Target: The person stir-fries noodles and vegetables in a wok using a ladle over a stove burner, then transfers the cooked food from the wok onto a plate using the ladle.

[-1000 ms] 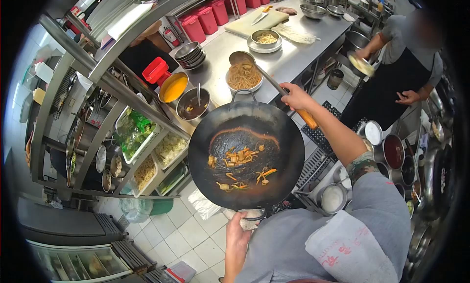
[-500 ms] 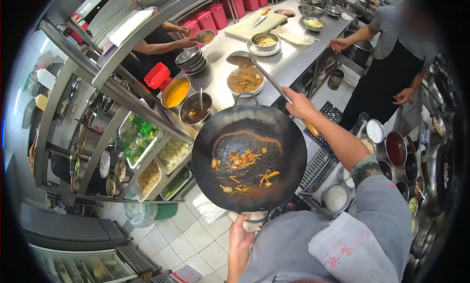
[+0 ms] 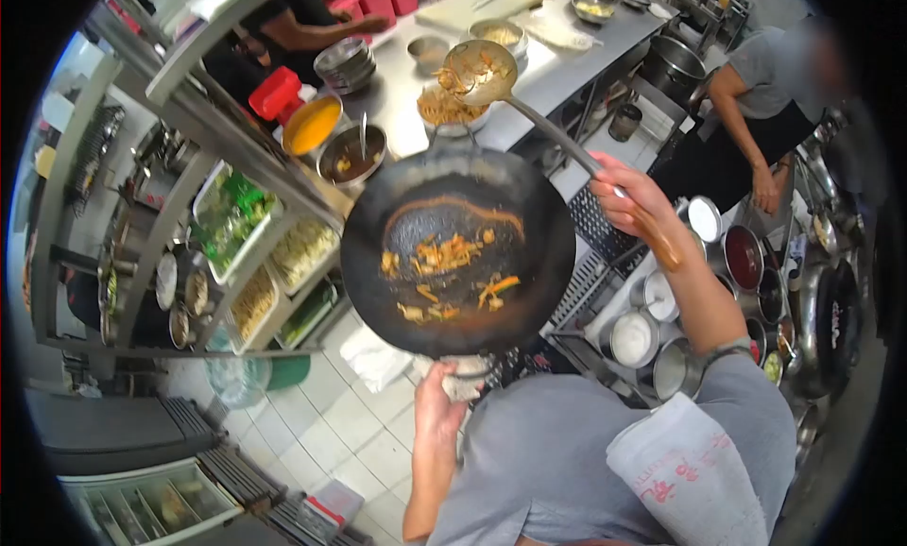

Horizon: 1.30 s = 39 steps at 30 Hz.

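My right hand (image 3: pixel 628 198) is closed round the handle of a long metal ladle (image 3: pixel 480 74). The ladle's bowl holds some noodles and sauce and is above a bowl of noodles (image 3: pixel 444 107) at the counter's edge. My left hand (image 3: pixel 441 400) is closed on the near handle of a big black wok (image 3: pixel 458 300), with a light cloth (image 3: pixel 463 383) between. The wok is tilted, its far handle beside the noodle bowl. Bits of noodle and vegetables (image 3: pixel 444 255) lie inside it.
On the steel counter (image 3: pixel 402 121) are an orange sauce bowl (image 3: pixel 313 126), a dark sauce bowl (image 3: pixel 351 156), stacked bowls (image 3: pixel 346 64) and a cutting board (image 3: pixel 463 9). Vegetable trays (image 3: pixel 231 220) stand left. A co-worker (image 3: pixel 756 97) is at right, another person's arm (image 3: pixel 312 31) at upper left.
My right hand has lifted the ladle, now turned with food in its bowl. A small metal bowl now stands on the counter. The co-worker at right leans down towards the pots.
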### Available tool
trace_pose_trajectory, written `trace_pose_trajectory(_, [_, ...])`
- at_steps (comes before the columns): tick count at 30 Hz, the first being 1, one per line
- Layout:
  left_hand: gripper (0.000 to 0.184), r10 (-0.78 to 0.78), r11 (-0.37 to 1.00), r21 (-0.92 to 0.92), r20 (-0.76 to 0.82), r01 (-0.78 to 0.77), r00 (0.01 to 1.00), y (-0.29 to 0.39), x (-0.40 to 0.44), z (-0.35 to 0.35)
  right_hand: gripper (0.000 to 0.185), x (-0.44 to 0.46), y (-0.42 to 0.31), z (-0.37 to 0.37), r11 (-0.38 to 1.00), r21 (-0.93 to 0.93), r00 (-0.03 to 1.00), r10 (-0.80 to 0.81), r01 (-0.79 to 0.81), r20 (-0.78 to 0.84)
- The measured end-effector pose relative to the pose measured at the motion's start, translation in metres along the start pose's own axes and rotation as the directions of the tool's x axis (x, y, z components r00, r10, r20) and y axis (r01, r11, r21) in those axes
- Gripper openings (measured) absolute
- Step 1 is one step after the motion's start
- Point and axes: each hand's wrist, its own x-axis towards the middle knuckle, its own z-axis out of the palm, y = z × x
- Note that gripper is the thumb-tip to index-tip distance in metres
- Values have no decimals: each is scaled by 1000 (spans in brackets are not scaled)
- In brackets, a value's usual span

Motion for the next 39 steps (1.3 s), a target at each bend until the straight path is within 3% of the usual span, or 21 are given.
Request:
trace_pose_trajectory(3, [32,-4,1000,-12,27,4,1000,1,4,1,41,-72,26,17,995,-81,997,50,-54,-53])
trace_pose_trajectory(6, [30,31,999,-9,61,-30,998,-2,6,4,54,-108,60,44,909,-395,961,18,-131,-277])
trace_pose_trajectory(10, [28,178,984,18,56,-179,982,-16,5,19,54,-116,101,64,527,-774,888,-74,-351,-453])
trace_pose_trajectory(11, [31,233,971,30,61,-235,971,-23,5,24,56,-117,112,65,525,-772,886,-70,-358,-459])
trace_pose_trajectory(13, [39,344,935,69,75,-349,936,-34,4,32,48,-116,128,87,554,-726,867,-16,-407,-499])
trace_pose_trajectory(16, [49,397,890,228,40,-395,917,-41,0,41,37,-114,138,137,792,-411,839,222,-452,-496])
trace_pose_trajectory(20, [52,427,862,300,5,-409,904,-34,-1,42,32,-111,145,176,927,36,908,372,-373,-193])
trace_pose_trajectory(23, [53,436,866,255,36,-430,899,-25,-1,33,39,-116,159,124,889,313,941,295,-335,167])
trace_pose_trajectory(24, [53,463,855,250,26,-454,886,-27,11,24,46,-125,178,95,906,298,947,248,-301,202])
trace_pose_trajectory(28, [44,429,879,205,54,-431,902,-10,14,10,38,-141,215,97,967,90,970,241,-237,-33])
trace_pose_trajectory(31, [41,424,883,179,90,-434,901,-1,17,5,33,-128,222,83,894,335,955,286,-296,82])
trace_pose_trajectory(32, [41,409,894,157,93,-419,908,2,17,2,28,-137,210,85,879,383,953,304,-284,7])
trace_pose_trajectory(33, [41,396,905,127,96,-405,913,8,11,6,30,-140,203,87,907,332,958,286,-260,-30])
trace_pose_trajectory(35, [41,367,915,138,107,-379,924,11,8,8,36,-140,190,96,973,54,937,232,-226,-260])
trace_pose_trajectory(38, [46,360,918,139,105,-372,927,4,12,6,40,-130,177,104,867,-399,899,117,-300,-423])
trace_pose_trajectory(39, [48,371,911,156,91,-382,924,0,13,5,39,-126,175,105,833,-437,886,126,-338,-446])
